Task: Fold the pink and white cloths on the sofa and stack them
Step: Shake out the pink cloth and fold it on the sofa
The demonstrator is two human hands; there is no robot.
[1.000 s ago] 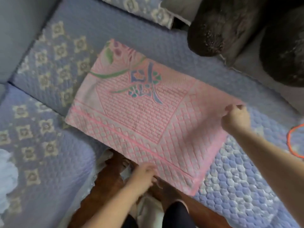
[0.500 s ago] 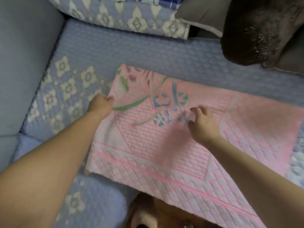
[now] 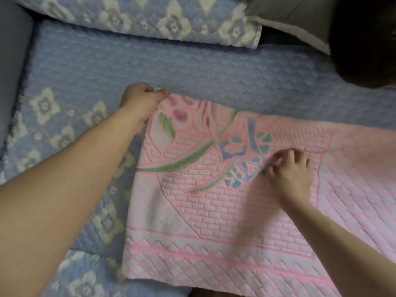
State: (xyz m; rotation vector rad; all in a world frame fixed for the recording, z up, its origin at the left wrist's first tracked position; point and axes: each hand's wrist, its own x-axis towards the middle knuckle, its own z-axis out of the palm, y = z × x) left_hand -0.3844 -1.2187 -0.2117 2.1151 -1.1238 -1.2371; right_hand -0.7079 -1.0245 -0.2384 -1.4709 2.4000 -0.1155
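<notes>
On the blue quilted sofa (image 3: 192, 67) the pink cloth (image 3: 214, 221) lies flat. Left hand (image 3: 140, 101) grips its far left corner; right hand (image 3: 289, 172) pinches the middle. Next, I think, a fold across.

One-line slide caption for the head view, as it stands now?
Left hand grips the pink cloth's far corner while right hand pinches its middle.

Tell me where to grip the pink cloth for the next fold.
Probably the far-left corner, where the left hand already pinches the pink cloth, coming from the left. The cloth lies flat, so only edges and corners offer a pinch.
</notes>
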